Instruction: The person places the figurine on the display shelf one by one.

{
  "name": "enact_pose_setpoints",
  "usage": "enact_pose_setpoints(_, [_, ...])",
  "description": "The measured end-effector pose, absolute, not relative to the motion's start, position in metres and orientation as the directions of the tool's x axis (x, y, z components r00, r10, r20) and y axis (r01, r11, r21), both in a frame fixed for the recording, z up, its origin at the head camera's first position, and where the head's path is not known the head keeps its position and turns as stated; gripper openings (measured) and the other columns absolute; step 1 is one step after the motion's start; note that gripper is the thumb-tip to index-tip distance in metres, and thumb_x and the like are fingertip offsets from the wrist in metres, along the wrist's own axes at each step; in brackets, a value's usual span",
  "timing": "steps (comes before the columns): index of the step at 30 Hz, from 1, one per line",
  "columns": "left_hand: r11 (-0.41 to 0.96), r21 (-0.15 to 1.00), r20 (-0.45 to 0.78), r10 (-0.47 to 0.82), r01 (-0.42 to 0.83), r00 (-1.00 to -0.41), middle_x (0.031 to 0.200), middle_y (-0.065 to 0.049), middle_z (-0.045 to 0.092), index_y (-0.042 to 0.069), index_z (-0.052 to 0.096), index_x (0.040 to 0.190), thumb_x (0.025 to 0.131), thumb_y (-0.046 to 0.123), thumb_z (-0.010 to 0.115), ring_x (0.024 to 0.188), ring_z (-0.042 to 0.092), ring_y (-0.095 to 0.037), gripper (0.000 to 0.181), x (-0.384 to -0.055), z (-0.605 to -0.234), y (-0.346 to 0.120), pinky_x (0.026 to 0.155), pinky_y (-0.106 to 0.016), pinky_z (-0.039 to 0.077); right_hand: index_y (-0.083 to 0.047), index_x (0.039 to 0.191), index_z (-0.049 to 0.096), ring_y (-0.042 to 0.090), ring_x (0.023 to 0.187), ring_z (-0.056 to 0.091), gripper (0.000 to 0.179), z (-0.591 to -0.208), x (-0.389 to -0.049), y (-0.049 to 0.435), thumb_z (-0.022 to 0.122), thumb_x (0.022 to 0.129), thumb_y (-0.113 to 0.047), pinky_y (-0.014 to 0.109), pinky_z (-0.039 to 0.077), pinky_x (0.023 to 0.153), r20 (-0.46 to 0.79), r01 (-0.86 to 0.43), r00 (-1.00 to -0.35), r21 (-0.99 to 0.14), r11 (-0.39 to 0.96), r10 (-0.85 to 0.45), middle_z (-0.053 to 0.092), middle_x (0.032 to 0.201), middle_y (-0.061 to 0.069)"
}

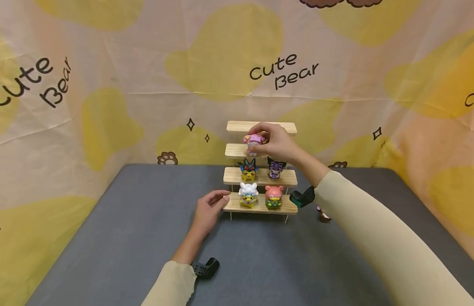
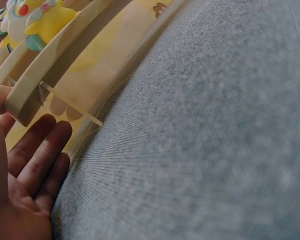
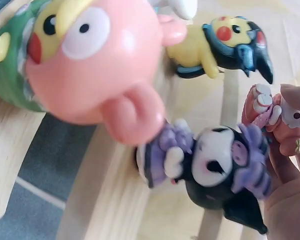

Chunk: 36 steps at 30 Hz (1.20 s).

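Observation:
My right hand [image 1: 276, 140] grips a small pink figurine [image 1: 255, 139] by its sides at the second tier from the top of a wooden display shelf [image 1: 231, 176]. In the right wrist view, fingers and thumb surround this figurine [image 3: 285, 117]; whether its base touches the tier cannot be told. My left hand [image 1: 206, 212] is at the left end of the lowest tier, thumb and forefinger pinching the board's corner [image 2: 22, 102]. Its other fingers extend below the board. A black-and-purple figurine [image 3: 210, 160] stands nearest below the right hand.
A dark-hooded yellow figurine [image 1: 248, 171] shares the third tier. On the lowest tier stand a white-hooded figurine [image 1: 248, 194] and a pink-hooded one [image 1: 273, 196]. A small brown-and-white figurine [image 1: 324, 215] lies on the grey table [image 1: 145, 238], near the right sleeve. A patterned cloth [image 1: 145, 76] hangs behind.

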State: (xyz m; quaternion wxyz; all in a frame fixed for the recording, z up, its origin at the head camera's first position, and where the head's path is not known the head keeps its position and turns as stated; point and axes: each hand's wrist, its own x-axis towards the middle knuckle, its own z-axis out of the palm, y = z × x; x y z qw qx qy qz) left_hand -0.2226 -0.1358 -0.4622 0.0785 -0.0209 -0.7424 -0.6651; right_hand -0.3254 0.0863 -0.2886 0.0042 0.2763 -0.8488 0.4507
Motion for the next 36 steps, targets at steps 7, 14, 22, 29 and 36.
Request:
enact_pose_setpoints(7, [0.117,0.984,0.142,-0.078,0.132,-0.987,0.117,-0.012,0.074,0.008,0.075,0.111,0.095,0.018,0.071,0.100,0.065,-0.009,0.019,-0.223,-0.463,-0.136,0.083,-0.019,0.050,-0.008,0.120,0.065,0.025,0.105,0.067,0.040,-0.293,-0.333,0.078,0.082,0.084,-0.010,0.027,0.052,0.079,0.265,-0.486,-0.841,-0.752,0.445,-0.471,0.068,0.119,0.012])
enact_pose_setpoints(14, [0.116,0.984,0.148,-0.081,0.138,-0.986,0.116,-0.012,0.074,0.008,0.075,0.110,0.096,0.018,0.070,0.099,0.065,-0.007,0.019,-0.224,-0.462,-0.135,0.083,-0.018,0.050,-0.008,0.121,0.063,0.027,0.111,0.067,0.041,-0.292,-0.334,0.077,0.082,0.084,-0.009,0.027,0.054,0.080,0.257,-0.486,-0.840,-0.749,0.452,-0.477,0.065,0.124,0.012])
enact_pose_setpoints(22, [0.117,0.984,0.141,-0.077,0.131,-0.987,0.118,-0.012,0.074,0.007,0.075,0.112,0.096,0.018,0.070,0.101,0.065,-0.008,0.020,-0.223,-0.462,-0.136,0.084,-0.018,0.050,-0.010,0.124,0.064,0.026,0.114,0.065,0.046,-0.295,-0.335,0.077,0.084,0.083,-0.014,0.035,0.053,0.088,0.253,-0.492,-0.843,-0.719,0.491,-0.474,0.066,0.124,0.011])
enact_pose_setpoints(29, [0.133,0.983,0.136,-0.072,0.126,-0.988,0.119,-0.012,0.074,0.009,0.075,0.112,0.096,0.020,0.071,0.106,0.066,-0.012,0.020,-0.223,-0.463,-0.135,0.084,-0.019,0.051,-0.006,0.127,0.065,0.030,0.121,0.064,0.048,-0.285,-0.334,0.086,0.084,0.083,-0.013,0.044,0.052,0.102,0.284,-0.527,-0.830,-0.683,0.506,-0.481,0.066,0.130,0.013])
enact_pose_setpoints(36, [0.129,0.984,0.131,-0.086,0.120,-0.988,0.120,-0.013,0.073,0.008,0.075,0.113,0.096,0.018,0.069,0.106,0.065,-0.009,0.020,-0.222,-0.462,-0.134,0.084,-0.018,0.050,-0.001,0.121,0.067,0.031,0.119,0.062,0.035,-0.270,-0.318,0.105,0.076,0.088,-0.007,0.049,0.051,0.103,0.343,-0.594,-0.787,-0.646,0.479,-0.513,0.066,0.128,0.016])
